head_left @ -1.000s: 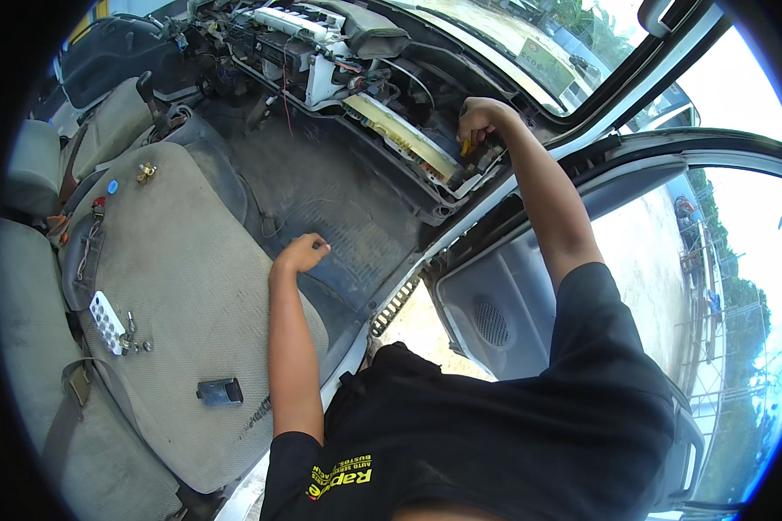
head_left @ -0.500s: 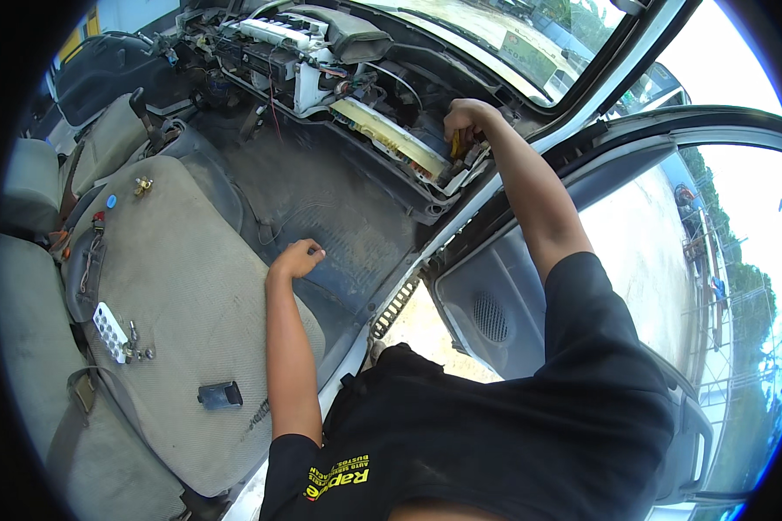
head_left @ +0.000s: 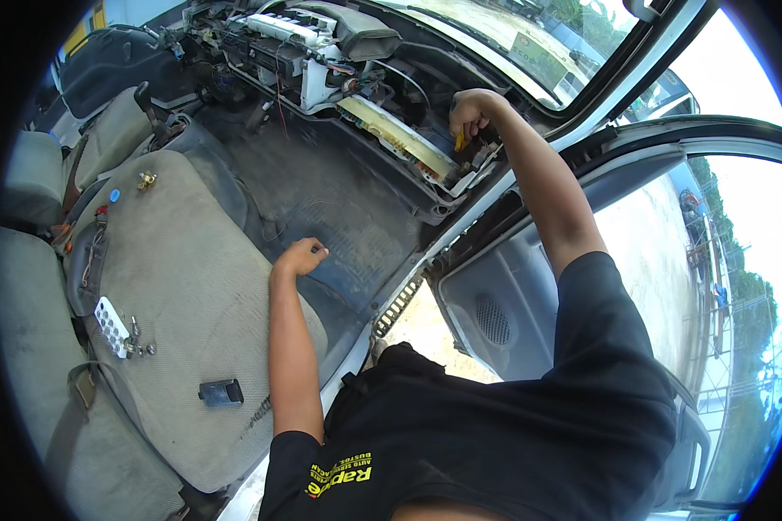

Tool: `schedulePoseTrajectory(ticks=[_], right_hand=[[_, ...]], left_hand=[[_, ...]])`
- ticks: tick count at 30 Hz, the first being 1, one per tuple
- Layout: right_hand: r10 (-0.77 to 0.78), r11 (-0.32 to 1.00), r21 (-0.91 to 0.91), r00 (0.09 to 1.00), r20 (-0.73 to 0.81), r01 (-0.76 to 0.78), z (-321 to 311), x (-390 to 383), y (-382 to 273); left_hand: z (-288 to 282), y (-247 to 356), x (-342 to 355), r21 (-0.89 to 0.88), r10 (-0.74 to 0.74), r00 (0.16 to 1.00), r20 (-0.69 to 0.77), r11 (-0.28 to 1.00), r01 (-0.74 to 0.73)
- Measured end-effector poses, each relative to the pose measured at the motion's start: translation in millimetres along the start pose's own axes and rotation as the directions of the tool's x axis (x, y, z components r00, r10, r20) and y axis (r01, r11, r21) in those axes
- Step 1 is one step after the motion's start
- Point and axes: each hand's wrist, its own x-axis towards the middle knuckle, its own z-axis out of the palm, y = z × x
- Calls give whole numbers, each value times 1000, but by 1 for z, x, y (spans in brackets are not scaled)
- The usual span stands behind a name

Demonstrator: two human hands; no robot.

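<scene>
My right hand (head_left: 471, 111) reaches into the opened dashboard (head_left: 447, 184) at its right end, near the windscreen pillar. Its fingers are closed on a yellow-handled tool (head_left: 460, 141) pointing downward; the tool's far end cannot be made out. My left hand (head_left: 301, 257) is low at the front edge of the grey seat (head_left: 182, 304), above the footwell, its fingers curled. Whether anything is in them is hidden. A pale yellowish strip-like part (head_left: 395, 135) lies along the dashboard, left of my right hand.
On the seat lie a dark blue case (head_left: 222, 392), a white perforated strip (head_left: 111, 326) with small metal fittings (head_left: 137, 340) beside it, brass fittings (head_left: 147, 181) and a blue cap (head_left: 115, 195). Loose wires hang from the dashboard. The open door (head_left: 495, 304) stands at the right.
My right hand has shifted slightly and its wrist is more bent, with the yellow tool showing below the fingers. My left hand stays nearly still. The view has tilted slightly.
</scene>
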Motion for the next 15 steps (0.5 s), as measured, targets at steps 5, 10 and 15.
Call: schedulePoseTrajectory(ticks=[5,10,15], right_hand=[[0,989,145,992,-125,18,-18,-1,-21],[-74,969,214,970,-232,125,-29,11,-32],[-76,931,303,918,-389,206,-16,33,-40]], left_hand=[[-3,4,-4,-21,27,1000,-8,999,-28],[-6,7,-7,-56,14,999,-42,998,-17],[-6,6,-6,-57,14,998,-54,998,-17]])
